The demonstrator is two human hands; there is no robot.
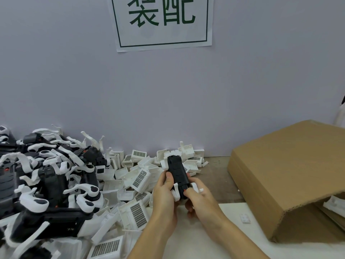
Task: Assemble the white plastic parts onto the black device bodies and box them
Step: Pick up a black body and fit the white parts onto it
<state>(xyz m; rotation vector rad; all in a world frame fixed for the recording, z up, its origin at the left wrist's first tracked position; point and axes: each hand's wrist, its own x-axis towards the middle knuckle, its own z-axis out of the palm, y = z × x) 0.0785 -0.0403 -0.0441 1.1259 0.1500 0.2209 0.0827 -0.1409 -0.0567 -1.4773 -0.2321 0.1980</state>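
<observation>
Holding a black device body (177,171) up over the desk (214,243), both hands work at its near end.

The left hand (164,199) has its fingers curled round the body's left side, thumb laid along it; the right hand (200,200) pinches the lower end, where a white plastic part (195,187) sits against the body, a red spot showing beside the fingertip. Seen from the held body, a heap of loose white vented parts (138,184) lies at nine to twelve o'clock, touching the grey wall (168,100). Farther out at nine o'clock is a tangled pile of black bodies with white clips (46,184). A cardboard box (291,172) lies on its side at three o'clock, its opening toward the near right. A sign with green characters (162,21) hangs at twelve o'clock.
</observation>
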